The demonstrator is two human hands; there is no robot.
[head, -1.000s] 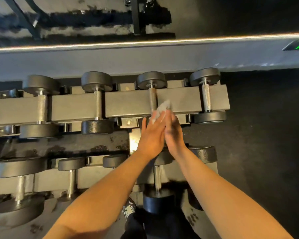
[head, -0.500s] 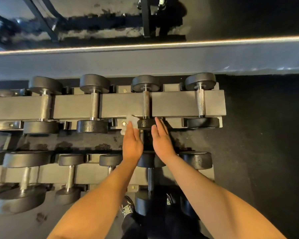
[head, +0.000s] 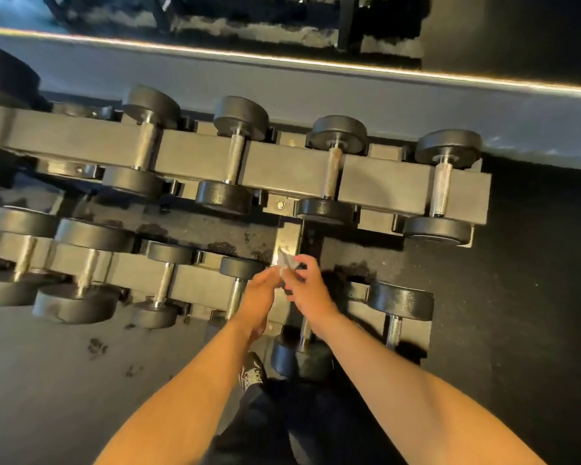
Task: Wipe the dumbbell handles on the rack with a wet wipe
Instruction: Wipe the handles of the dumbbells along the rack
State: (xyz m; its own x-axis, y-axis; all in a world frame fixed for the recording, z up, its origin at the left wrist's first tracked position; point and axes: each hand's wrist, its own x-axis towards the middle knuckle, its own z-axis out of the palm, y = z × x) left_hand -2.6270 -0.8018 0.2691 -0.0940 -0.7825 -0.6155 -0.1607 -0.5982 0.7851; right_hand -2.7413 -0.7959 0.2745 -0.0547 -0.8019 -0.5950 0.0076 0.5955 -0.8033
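A two-tier rack (head: 289, 162) holds black dumbbells with metal handles. On the upper tier, one handle (head: 331, 172) lies second from the right and another handle (head: 441, 189) lies at the far right. My left hand (head: 260, 297) and my right hand (head: 307, 286) meet above the lower tier, in front of the rack's upright. Between their fingertips they pinch a small white wet wipe (head: 286, 261). The wipe is in the air and touches no handle. Beneath my hands a lower-tier dumbbell (head: 296, 354) is partly hidden.
More dumbbells fill the lower tier, with handles (head: 164, 283) to the left and one dumbbell (head: 396, 317) to the right. A grey wall with a lit strip (head: 316, 62) runs behind the rack. Dark floor (head: 517, 330) lies to the right. My shoe (head: 252, 374) shows below.
Both hands have drawn back from the upper-tier handle down to the lower tier and now hold the wipe between them. The camera has tilted, so the rack looks slanted.
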